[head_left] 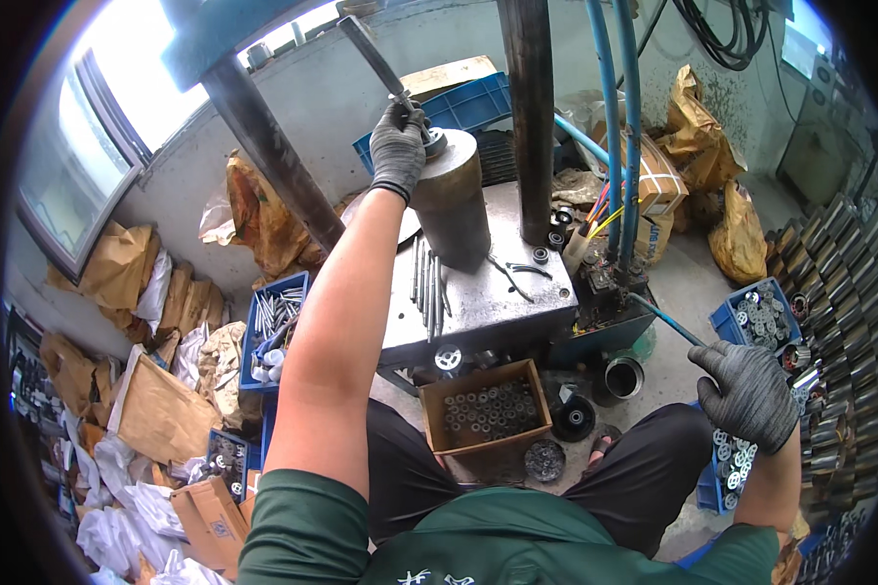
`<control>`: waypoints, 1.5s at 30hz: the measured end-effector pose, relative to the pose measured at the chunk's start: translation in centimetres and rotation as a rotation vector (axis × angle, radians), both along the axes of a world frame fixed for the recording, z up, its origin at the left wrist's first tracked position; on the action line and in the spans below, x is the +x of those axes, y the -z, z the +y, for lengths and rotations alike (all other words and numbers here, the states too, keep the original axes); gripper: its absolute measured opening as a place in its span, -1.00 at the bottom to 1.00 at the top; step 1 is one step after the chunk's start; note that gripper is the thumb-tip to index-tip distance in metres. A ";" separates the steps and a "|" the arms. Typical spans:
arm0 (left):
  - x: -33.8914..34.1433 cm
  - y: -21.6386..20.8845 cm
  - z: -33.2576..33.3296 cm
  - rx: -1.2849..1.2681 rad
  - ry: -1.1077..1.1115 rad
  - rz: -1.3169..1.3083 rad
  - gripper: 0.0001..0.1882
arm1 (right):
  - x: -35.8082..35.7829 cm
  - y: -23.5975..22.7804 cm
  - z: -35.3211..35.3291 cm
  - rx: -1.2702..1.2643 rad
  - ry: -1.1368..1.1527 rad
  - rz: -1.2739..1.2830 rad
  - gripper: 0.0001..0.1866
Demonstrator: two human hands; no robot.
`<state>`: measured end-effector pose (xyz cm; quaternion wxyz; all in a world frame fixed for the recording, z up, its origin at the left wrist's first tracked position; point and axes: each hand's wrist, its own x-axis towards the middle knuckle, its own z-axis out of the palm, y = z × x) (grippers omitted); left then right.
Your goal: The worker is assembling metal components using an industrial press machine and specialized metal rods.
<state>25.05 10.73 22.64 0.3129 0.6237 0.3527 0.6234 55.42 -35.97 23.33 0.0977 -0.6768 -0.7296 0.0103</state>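
We've got our L hand (400,151), grey glove on, up by the top of the steel cylinder (449,210), fingers curled round the lower end of a dark metal rod (369,51). Grip's closed, no gap showing btwn fingers & rod. Rod tilts up & away to the left of the cylinder. A round metal part (436,144) sits at the cylinder's top face, just beside our L hand; we can't tell if the fingertips pinch it too.

Our R hand (751,395), also gloved, is well apart from the cylinder, to its right & nearer us. It's closed on the end of a blue lever (665,318); palm side's hidden, so can't tell how tight.

Cylinder stands upright on the metal table (483,314). Thin metal rods (427,288) lie in a bunch nr its base, on our side; pliers (510,278) lie just right of the base. Dark post (525,117) rises to the cylinder's right, blue tray (483,102) is behind it. Box (439,444) w/ small round parts is on the floor below it, toward us; blue crate (295,282) w/ metal pins is off to its left.
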 end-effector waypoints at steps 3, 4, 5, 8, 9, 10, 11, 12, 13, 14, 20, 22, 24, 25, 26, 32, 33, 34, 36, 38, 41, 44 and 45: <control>-0.3 -0.1 0.5 -0.005 -0.031 0.175 -0.76 | 0.0 0.0 0.0 0.005 -0.007 0.010 -0.65; -0.1 -0.2 0.4 -0.008 -0.031 0.173 -0.76 | 0.0 0.0 0.0 0.006 -0.009 0.013 -0.64; 0.0 -0.4 0.3 -0.047 -0.018 0.187 -0.76 | -0.1 0.1 0.1 0.003 -0.010 0.011 -0.64; -0.2 -0.6 0.2 -0.098 -0.003 0.187 -0.75 | -0.1 0.1 0.1 0.007 -0.008 0.013 -0.64; -0.2 -0.6 0.2 -0.095 0.007 0.165 -0.75 | -0.1 0.2 0.1 0.030 -0.018 0.019 -0.64; -0.3 -0.6 0.1 -0.091 0.016 0.143 -0.75 | -0.1 0.2 0.1 0.054 -0.029 0.026 -0.64; -0.3 -0.7 0.1 -0.090 0.007 0.154 -0.76 | -0.1 0.3 0.0 0.049 -0.032 0.023 -0.64; -0.2 -0.8 -0.1 -0.094 0.006 0.151 -0.76 | -0.1 0.3 0.0 0.051 -0.025 0.023 -0.64; 0.0 -0.8 -0.3 -0.079 0.022 0.144 -0.77 | -0.1 0.4 -0.1 0.052 -0.018 0.024 -0.64; 0.1 -0.7 -0.5 -0.064 0.038 0.136 -0.78 | 0.0 0.4 -0.2 0.048 -0.018 0.021 -0.64; -0.6 0.0 0.5 -0.037 0.027 0.188 -0.78 | -0.7 1.1 -1.2 0.022 0.012 -0.009 -0.66; -0.6 0.1 0.5 -0.002 0.030 0.164 -0.77 | -0.8 1.7 -1.9 -0.010 0.014 0.041 -0.68; -0.7 0.1 0.5 0.019 0.010 0.173 -0.76 | -1.1 2.4 -2.7 -0.022 0.044 0.043 -0.74; -0.7 0.1 0.4 0.019 0.007 0.172 -0.76 | -1.1 2.6 -3.0 -0.097 0.068 0.050 -0.78; -0.8 0.1 0.4 0.002 -0.007 0.187 -0.76 | -1.3 3.0 -3.3 -0.171 0.090 0.057 -0.81; -0.3 -0.1 0.4 -0.049 0.026 0.163 -0.80 | -1.7 5.3 -5.0 -0.014 0.126 0.039 -0.83; -0.4 0.0 0.4 -0.043 0.038 0.159 -0.80 | -1.8 5.4 -5.1 -0.009 0.153 0.042 -0.82; -0.4 0.0 0.4 -0.036 0.051 0.155 -0.80 | -1.9 5.5 -5.1 -0.003 0.181 0.045 -0.81; -0.5 0.0 0.3 -0.030 0.034 0.172 -0.79 | -1.9 5.7 -5.1 0.007 0.192 0.050 -0.80; -0.4 -0.1 0.0 -0.024 0.016 0.189 -0.79 | -1.9 5.9 -5.1 0.017 0.202 0.056 -0.79; -0.4 -0.1 -0.1 -0.029 0.008 0.180 -0.77 | -1.9 6.0 -5.1 0.020 0.216 0.061 -0.78; -0.2 -0.1 -0.3 -0.054 0.008 0.144 -0.77 | -1.8 6.0 -5.1 0.012 0.217 0.051 -0.78; -0.3 -0.1 -0.4 -0.035 -0.005 0.170 -0.76 | -1.8 6.0 -5.1 0.011 0.221 0.056 -0.78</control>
